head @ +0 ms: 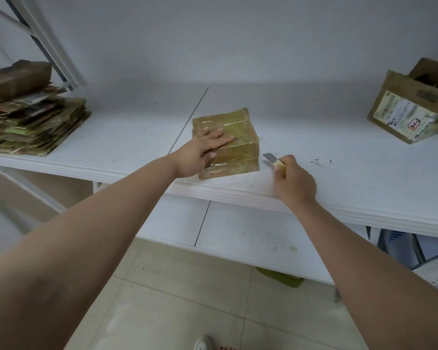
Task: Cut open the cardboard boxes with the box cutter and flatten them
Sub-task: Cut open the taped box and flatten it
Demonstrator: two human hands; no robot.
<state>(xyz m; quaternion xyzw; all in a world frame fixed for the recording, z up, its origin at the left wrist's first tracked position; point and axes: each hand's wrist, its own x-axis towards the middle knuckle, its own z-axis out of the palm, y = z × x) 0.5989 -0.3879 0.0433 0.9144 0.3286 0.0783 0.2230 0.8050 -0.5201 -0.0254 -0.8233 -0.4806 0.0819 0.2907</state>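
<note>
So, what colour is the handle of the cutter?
Yellow handle, seen in the head view, held by the right hand.

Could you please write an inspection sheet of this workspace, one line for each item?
Surface: white shelf board, scuffed, with dark marks right of the knife.
Job's things: small brown cardboard box wrapped in clear tape, unopened, near the front edge; box cutter with yellow handle, blade out, just right of the box, not touching it.
Clutter: stack of flattened brown cardboard at far left; opened brown box with a white label at far right.
Grippers: left hand rests flat on the taped box; right hand grips the cutter.
Cables: nothing seen.
Surroundings: white wall, lower white shelf, beige tiled floor.
</note>
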